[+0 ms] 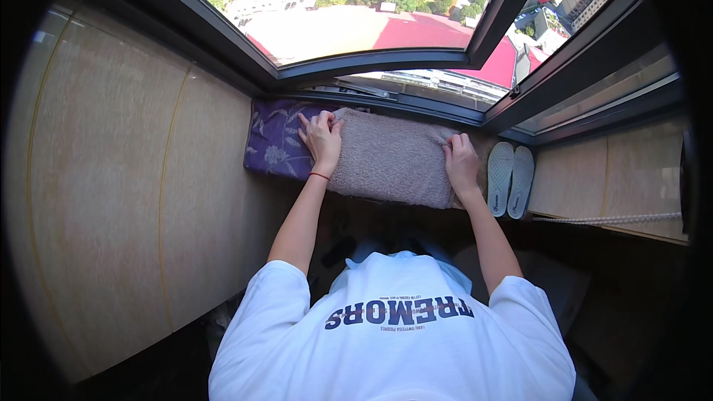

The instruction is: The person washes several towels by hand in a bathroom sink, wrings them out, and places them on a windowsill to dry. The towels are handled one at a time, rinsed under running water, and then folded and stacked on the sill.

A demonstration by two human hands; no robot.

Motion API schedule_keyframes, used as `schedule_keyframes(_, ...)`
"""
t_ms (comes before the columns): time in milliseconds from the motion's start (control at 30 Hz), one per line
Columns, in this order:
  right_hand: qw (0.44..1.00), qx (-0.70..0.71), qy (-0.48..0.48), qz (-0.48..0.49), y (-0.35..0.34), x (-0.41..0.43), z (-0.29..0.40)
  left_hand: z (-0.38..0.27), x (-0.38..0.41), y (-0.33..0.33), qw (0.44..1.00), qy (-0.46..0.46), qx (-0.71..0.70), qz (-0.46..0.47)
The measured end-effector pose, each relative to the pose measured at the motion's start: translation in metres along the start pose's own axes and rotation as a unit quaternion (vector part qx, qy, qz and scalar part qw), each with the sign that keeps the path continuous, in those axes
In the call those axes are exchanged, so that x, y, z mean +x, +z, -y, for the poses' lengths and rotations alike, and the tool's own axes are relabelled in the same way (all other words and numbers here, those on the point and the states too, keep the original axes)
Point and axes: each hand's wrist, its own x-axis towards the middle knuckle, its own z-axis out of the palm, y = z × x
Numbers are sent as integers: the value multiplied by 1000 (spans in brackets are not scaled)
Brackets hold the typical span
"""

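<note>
A greyish-pink towel-like cloth [392,159] lies spread over the window ledge in front of me. Its far left corner is pinched in my left hand [323,139], whose index finger points outward. On the far right, my right hand [461,161] grips the cloth's edge, and the fabric puckers at the fingertips. A purple fabric with a pale flower pattern [276,139] lies on the ledge to the left, running up to the cloth's left side. What is underneath the cloth is hidden.
Two pale insoles [509,179] lie side by side, right of my right hand. Beyond the ledge a dark-framed window sash [379,59] stands ajar, high above rooftops and trees. Tiled wall [117,178] rises on the left. A beaded cord [607,219] crosses the right side.
</note>
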Motion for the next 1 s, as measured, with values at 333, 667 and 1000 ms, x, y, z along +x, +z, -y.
schedule_keyframes(333,995,35,-32,-85,-16,40,8,-7,16,-5,990,34,-37,-128)
schedule_keyframes(667,994,5,-110,6,-4,-10,38,-33,-52,-14,986,158,40,-23)
schedule_keyframes(1000,991,-49,-120,33,15,-11,29,-31,-72,4,975,201,87,39)
